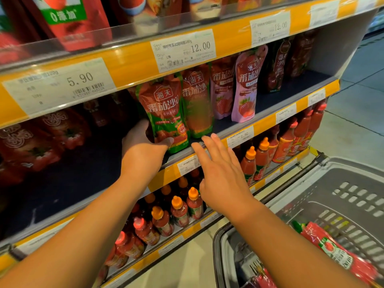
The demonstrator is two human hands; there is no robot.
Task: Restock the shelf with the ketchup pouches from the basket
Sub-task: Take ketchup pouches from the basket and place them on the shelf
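Observation:
A red and green ketchup pouch (164,113) stands upright at the front of the middle shelf (239,129). My left hand (143,146) grips its lower left side, thumb across the front. A second matching pouch (197,104) stands just to its right. My right hand (220,169) hovers in front of the shelf edge with fingers spread and straight, holding nothing. At the lower right, the grey basket (353,196) holds another red and green pouch (336,252) lying flat.
Pink pouches (245,88) and dark pouches (278,67) stand further right on the same shelf. Tomato packs (41,142) fill its left part. Ketchup bottles (178,210) with orange caps crowd the shelf below. Yellow price strips (133,65) run along each shelf edge.

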